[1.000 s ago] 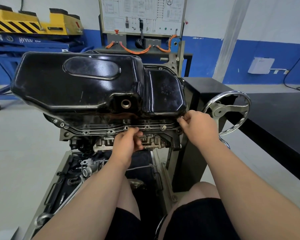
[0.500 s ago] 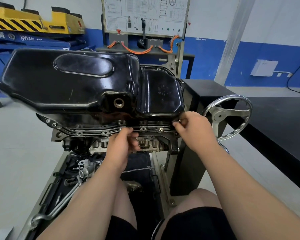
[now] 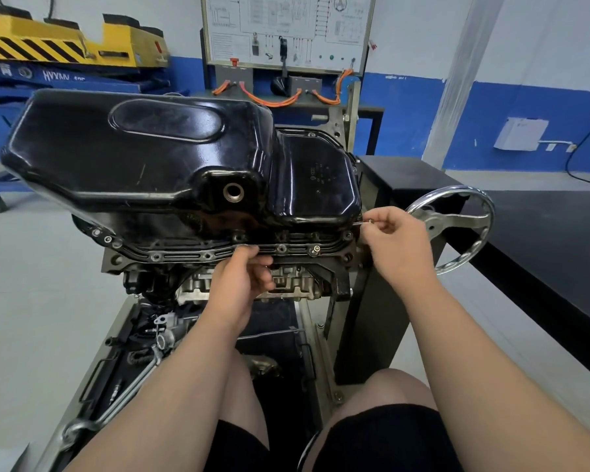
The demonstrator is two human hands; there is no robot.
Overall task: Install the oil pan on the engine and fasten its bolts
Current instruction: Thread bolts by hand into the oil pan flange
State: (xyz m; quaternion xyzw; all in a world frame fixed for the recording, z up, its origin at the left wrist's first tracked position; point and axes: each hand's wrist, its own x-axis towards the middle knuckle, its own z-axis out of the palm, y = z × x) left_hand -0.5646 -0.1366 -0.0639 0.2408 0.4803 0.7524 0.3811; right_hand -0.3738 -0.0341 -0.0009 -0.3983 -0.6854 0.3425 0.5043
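A glossy black oil pan [image 3: 171, 165] sits upside-down on the engine block [image 3: 286, 281], its flange [image 3: 184, 255] dotted with bolt holes. One brass-coloured bolt [image 3: 316, 248] stands in the flange near the right end. My left hand [image 3: 242, 284] pinches something small at the flange's front edge, most likely a bolt hidden by the fingers. My right hand [image 3: 395, 247] pinches a small bolt [image 3: 368, 222] at the pan's right corner, just above the flange.
A chrome handwheel [image 3: 457, 229] on the engine stand is right behind my right hand. A black bench [image 3: 542, 240] runs along the right. Loose tools and a wrench [image 3: 116, 400] lie in the stand's tray below. My knees are at the bottom of the view.
My right hand has lifted slightly and drawn right, with the bolt now showing between its fingertips. My left hand stays at the flange's front edge. The camera shifted a little.
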